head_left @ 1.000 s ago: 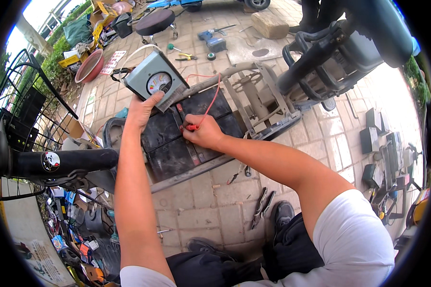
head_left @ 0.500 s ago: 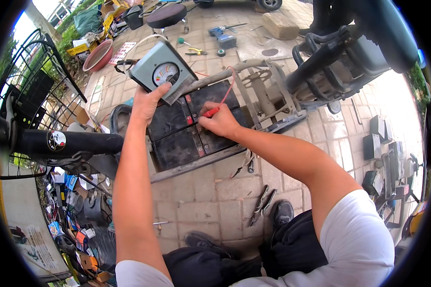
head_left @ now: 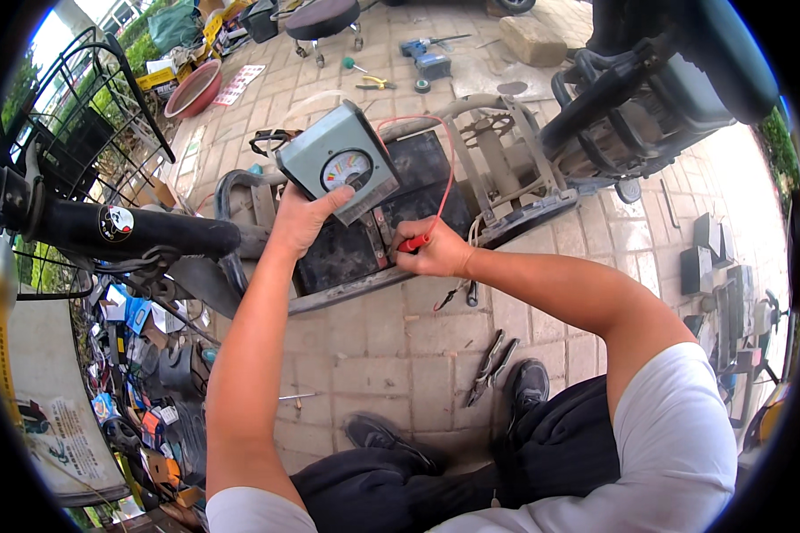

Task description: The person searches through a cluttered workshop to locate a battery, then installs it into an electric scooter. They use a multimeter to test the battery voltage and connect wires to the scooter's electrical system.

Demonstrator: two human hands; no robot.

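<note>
When reading the head view, take the black battery pack (head_left: 347,253) in the scooter floor as the reference for every position.

Locate the left hand (head_left: 302,222) at the pack's left edge, closed around the lower corner of a grey box-shaped meter (head_left: 340,164) (thumb laid over the front face, just below the dial). Note the meter raised above the far-left part of the pack, tilted, with the dial turned back toward the head.

Locate the right hand (head_left: 436,253) over the pack's near-right edge, fingers pinched shut on a red probe (head_left: 413,242). Read the probe's long axis as running out of the fist leftward and slightly down toward the top of the pack. Cannot tell whether the tip touches the pack (too small to resolve).

Trace the red lead (head_left: 449,169) up from the probe, arching over the right part of the pack, then back left to the top of the meter.

Judge the right hand nearer to the pack's top surface, with the left hand occupied at the pack's left edge.

Note pliers (head_left: 489,369) lying on the paving on the near side of the pack, well apart from both hands, and a black handlebar grip (head_left: 142,233) to the left of the pack.
</note>
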